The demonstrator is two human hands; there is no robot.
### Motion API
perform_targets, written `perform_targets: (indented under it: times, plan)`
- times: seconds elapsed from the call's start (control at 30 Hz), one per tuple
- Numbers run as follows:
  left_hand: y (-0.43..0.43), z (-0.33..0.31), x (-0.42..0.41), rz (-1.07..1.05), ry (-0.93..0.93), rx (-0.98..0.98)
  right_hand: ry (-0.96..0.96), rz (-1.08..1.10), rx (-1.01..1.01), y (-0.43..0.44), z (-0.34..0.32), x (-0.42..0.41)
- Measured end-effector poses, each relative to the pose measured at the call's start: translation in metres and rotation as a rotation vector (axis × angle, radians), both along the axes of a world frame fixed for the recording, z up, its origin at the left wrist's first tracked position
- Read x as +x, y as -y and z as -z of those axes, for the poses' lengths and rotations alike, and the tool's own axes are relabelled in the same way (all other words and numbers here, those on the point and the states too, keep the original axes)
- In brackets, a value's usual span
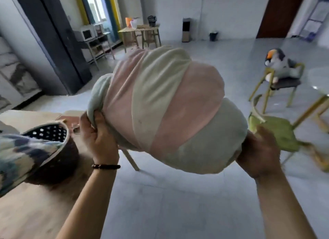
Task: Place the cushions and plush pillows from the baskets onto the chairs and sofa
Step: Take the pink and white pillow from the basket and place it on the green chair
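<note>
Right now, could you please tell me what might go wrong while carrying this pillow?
The pillow blocks much of the view ahead, so the legs of the green chair could be bumped. The left hand pinches only loose fabric at one end, which might slip.

Wooden desk (35, 212) at left, dark basket (58, 160) resting on it, grey tiled floor (160, 203), green-seated chair (279, 133) standing at right

Open floor (160, 203) lay below and ahead of the pillow (165, 106), leaving room to pass. On the left the basket (58, 160) on the wooden table (35, 212) blocked the way; close on the right stood the green chair (281, 131), with the glass table (318, 78) beyond it
</note>
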State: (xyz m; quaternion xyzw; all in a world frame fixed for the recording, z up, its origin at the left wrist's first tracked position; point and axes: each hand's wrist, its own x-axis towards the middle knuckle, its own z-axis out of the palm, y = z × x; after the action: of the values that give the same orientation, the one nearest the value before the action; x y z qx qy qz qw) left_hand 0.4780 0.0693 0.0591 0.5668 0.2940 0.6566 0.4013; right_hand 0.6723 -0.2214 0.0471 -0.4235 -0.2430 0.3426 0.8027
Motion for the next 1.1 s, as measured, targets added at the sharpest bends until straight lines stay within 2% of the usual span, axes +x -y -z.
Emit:
perform_targets:
  times: [0.03, 0.1, 0.13, 0.27, 0.53, 0.7, 0.87, 1.0, 1.1]
  plan:
    - [0.019, 0.003, 0.032, 0.041, -0.003, -0.001, 0.057, -0.008, -0.078, 0.018, 0.002, 0.014]
    - [0.058, 0.009, 0.097, 0.163, -0.007, 0.027, 0.153, 0.251, -0.343, 0.055, 0.005, 0.038]
    - [0.078, 0.013, 0.128, 0.224, -0.012, 0.032, 0.172, 0.374, -0.410, 0.074, 0.013, 0.055]
    - [0.153, 0.017, 0.235, 0.416, -0.051, -0.044, 0.128, 0.788, -0.442, 0.148, 0.026, 0.116]
    - [0.233, 0.048, 0.425, 0.789, -0.153, -0.133, 0.152, 1.268, -0.429, 0.251, 0.063, 0.238]
    - [0.265, 0.077, 0.561, 1.002, -0.264, -0.370, 0.249, 1.293, -0.548, 0.285, 0.082, 0.338]
    - [0.277, 0.066, 0.700, 1.180, -0.366, -0.500, 0.287, 1.277, -0.685, 0.318, 0.060, 0.454]
    - [0.290, 0.058, 0.791, 1.272, -0.418, -0.523, 0.292, 1.315, -0.695, 0.342, 0.049, 0.544]
    - [0.305, 0.067, 0.847, 1.282, -0.395, -0.429, 0.296, 1.292, -0.712, 0.349, 0.058, 0.603]
